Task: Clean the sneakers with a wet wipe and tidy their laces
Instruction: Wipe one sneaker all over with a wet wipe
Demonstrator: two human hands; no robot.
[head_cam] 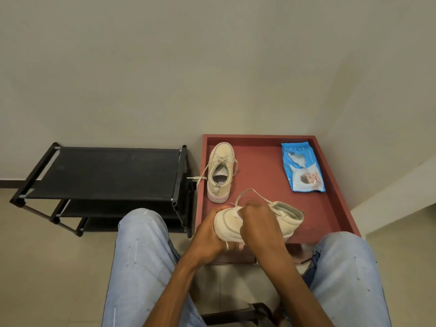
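Note:
A cream sneaker (284, 220) lies on its side above the near edge of the red tray table (259, 175), toe pointing left. My left hand (210, 237) grips its toe and sole from below. My right hand (257, 223) presses a white wet wipe (237, 212) against the upper near the laces. A loose lace (250, 192) loops up from this shoe. The second cream sneaker (220, 173) stands upright at the tray's far left, laces untied, one lace trailing over the left rim.
A blue wet wipe packet (303, 167) lies flat at the tray's far right. A black shoe rack (111, 175) stands left of the tray against the wall. My knees in light jeans (141, 256) flank the tray's near edge.

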